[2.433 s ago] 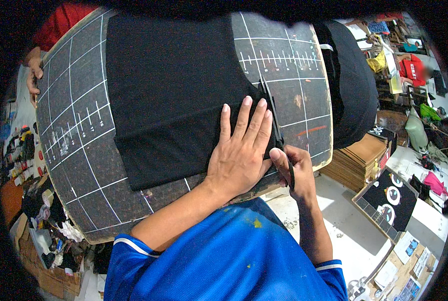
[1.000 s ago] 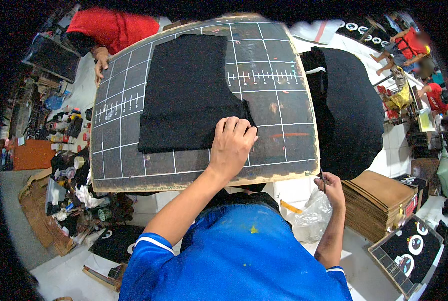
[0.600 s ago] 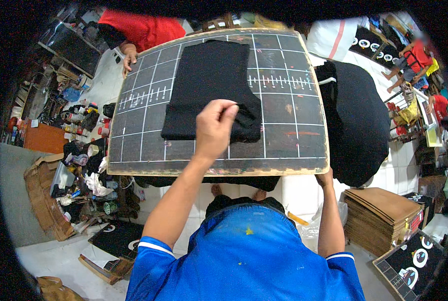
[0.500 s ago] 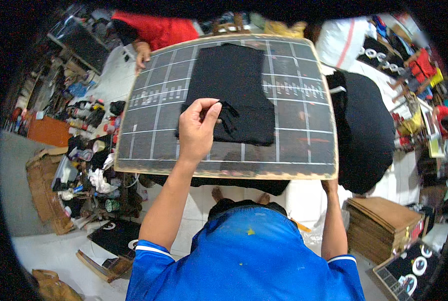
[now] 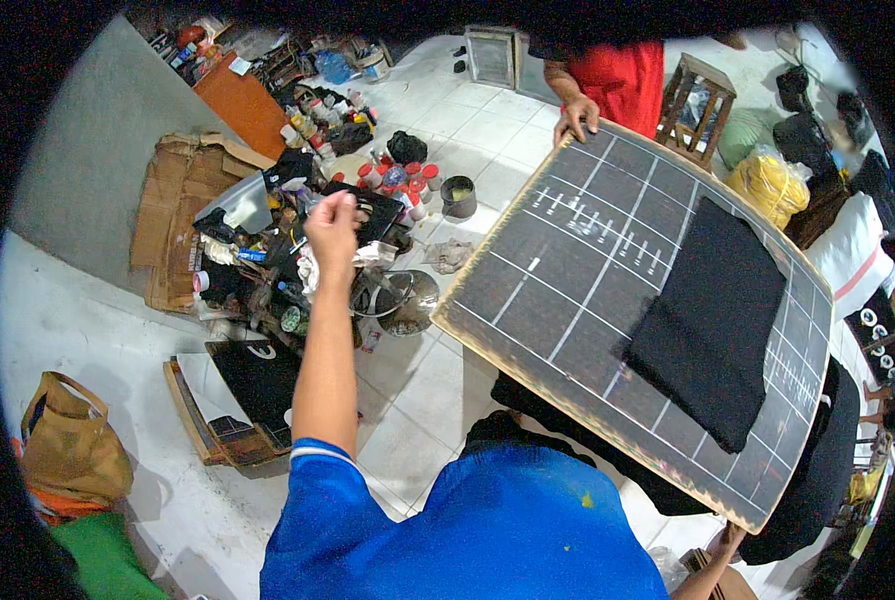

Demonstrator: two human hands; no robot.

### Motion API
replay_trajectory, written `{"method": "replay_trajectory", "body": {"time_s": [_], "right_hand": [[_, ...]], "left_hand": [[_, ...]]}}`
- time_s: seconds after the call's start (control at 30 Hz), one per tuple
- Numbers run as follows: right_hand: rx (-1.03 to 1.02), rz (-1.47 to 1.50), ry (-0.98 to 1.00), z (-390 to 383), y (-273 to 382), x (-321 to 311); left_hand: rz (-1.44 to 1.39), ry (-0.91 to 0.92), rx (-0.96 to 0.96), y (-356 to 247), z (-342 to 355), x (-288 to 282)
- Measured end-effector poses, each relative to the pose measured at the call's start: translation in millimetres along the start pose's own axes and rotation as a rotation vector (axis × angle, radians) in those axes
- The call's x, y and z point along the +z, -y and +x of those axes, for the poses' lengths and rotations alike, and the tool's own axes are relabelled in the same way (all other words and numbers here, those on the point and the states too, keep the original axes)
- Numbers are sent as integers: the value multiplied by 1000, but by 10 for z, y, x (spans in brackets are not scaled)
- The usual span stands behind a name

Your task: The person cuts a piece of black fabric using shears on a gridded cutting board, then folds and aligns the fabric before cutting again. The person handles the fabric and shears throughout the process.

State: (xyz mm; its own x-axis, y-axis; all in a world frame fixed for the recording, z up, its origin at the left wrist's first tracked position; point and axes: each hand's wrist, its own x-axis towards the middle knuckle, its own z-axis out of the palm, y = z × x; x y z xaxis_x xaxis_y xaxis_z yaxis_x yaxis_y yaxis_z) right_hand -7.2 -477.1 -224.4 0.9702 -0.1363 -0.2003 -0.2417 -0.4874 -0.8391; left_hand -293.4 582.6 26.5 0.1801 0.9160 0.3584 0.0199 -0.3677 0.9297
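Observation:
My left hand [image 5: 333,222] is raised over the clutter at the left, its fingers pinched together. I cannot make out what they hold, if anything; dark things lie right behind them. My right hand [image 5: 732,540], partly hidden, grips the near right corner of a large dark board [image 5: 527,335] with white grid lines and pale edges. On the board lies a folded black cloth [image 5: 712,325], right of its middle. A co-worker's hand [image 5: 575,115] holds the far left corner.
Bottles and jars [image 5: 317,125], a dark bucket [image 5: 458,197] and a cardboard sheet [image 5: 172,225] stand at the left. A brown bag [image 5: 72,435] lies at the lower left. Yellow bundle [image 5: 770,187] and wooden stool [image 5: 695,108] are beyond the board.
My left hand has moved from over the black cloth to the left, away from the board. My view has swung left, so the board now appears farther right and tilted.

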Motion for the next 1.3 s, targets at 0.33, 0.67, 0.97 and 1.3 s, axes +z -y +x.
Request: {"method": "replay_trajectory", "body": {"time_s": [0.33,0.67,0.97,1.3], "right_hand": [[-382,-19,-524,-104,1748,-915],[-611,-250,170,1139,4989,1243],[-767,-416,188,2075,5349,2696],[-1030,-697,71,2258,5349,3315]], "left_hand": [[415,-61,76,486,-312,170],[282,1211,602,-1184,-2482,2429],[477,1342,703,-1160,-2793,2614],[357,1305,585,-1138,-2780,2622]]}}
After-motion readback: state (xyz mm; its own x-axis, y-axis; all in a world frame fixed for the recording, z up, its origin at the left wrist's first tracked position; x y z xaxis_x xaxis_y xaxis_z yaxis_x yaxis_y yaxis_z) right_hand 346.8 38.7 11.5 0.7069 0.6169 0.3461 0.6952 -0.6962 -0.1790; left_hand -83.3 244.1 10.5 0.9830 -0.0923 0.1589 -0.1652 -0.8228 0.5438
